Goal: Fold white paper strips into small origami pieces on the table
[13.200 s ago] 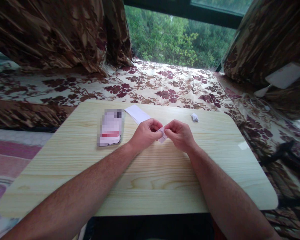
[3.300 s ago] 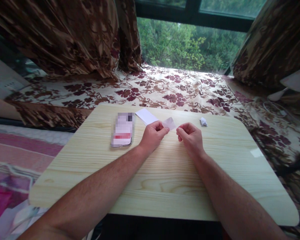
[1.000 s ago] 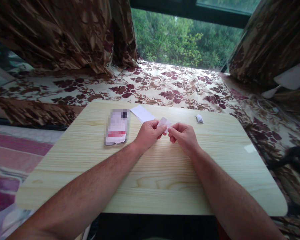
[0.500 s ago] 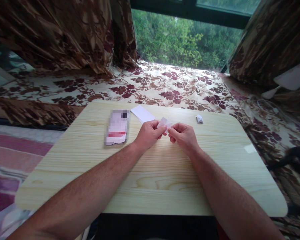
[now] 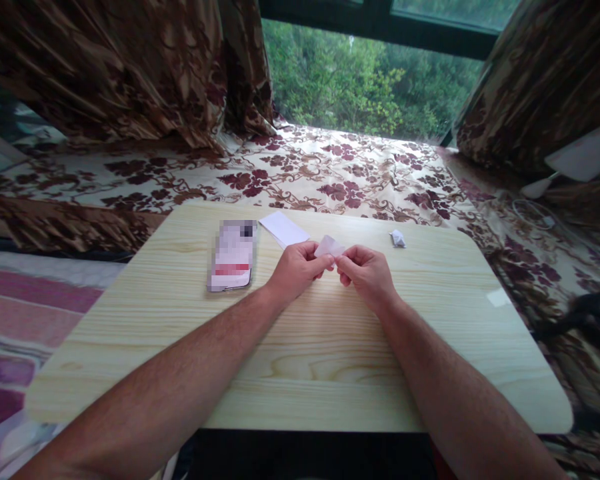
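Note:
A small folded piece of white paper [image 5: 329, 246] is held up between my two hands over the middle of the table. My left hand [image 5: 303, 263] pinches its lower left side between thumb and fingers. At its lower right corner, my right hand [image 5: 361, 267] has thumb and fingertips pinched on the paper. The fingers cover the paper's lower part, so its folds there are hidden. Just behind my left hand lies a white paper stack [image 5: 284, 229]. A small folded paper piece [image 5: 397, 239] rests farther back, to the right of my right hand.
The pale wooden table [image 5: 310, 373] has rounded corners. On its left lies a phone [image 5: 233, 257], partly blurred out. A white patch [image 5: 498, 297] shows near the right edge. Beyond the table is a floral-covered ledge [image 5: 345, 173], with curtains [image 5: 180, 73] and a window behind.
Both hands stay in nearly the same place. My right fingertips have closed in slightly on the paper's corner, and the paper's angle has shifted a little.

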Tool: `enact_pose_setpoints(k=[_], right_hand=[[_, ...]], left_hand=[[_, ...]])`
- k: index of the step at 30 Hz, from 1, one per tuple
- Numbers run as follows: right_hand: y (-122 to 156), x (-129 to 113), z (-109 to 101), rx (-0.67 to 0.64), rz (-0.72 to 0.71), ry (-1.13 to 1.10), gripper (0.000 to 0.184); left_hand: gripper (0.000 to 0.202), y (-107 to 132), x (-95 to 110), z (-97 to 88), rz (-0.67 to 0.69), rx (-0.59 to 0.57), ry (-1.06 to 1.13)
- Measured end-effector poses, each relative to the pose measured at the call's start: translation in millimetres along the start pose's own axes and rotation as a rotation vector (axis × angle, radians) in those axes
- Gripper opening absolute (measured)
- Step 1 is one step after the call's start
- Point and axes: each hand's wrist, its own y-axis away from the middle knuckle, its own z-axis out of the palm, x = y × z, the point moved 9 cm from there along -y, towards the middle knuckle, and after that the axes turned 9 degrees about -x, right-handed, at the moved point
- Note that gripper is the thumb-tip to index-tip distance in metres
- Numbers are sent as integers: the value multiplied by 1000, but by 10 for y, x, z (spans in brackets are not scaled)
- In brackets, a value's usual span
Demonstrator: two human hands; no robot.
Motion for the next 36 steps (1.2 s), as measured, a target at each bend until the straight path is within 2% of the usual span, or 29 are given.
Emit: enact_pose_setpoints(k=[5,17,27,36], right_hand=[[1,-12,6,-1,1,-23,19],[0,1,10,-11,27,-29,19],[1,6,5,-10,59,-54,17],[-8,16,0,-20,31,-34,16]], left_hand=[[23,2,24,-9,7,34,42],[22,-9,16,0,17,27,108],[30,-24,41,23,76,26,96],[30,-17,65,46,87,30,87]])
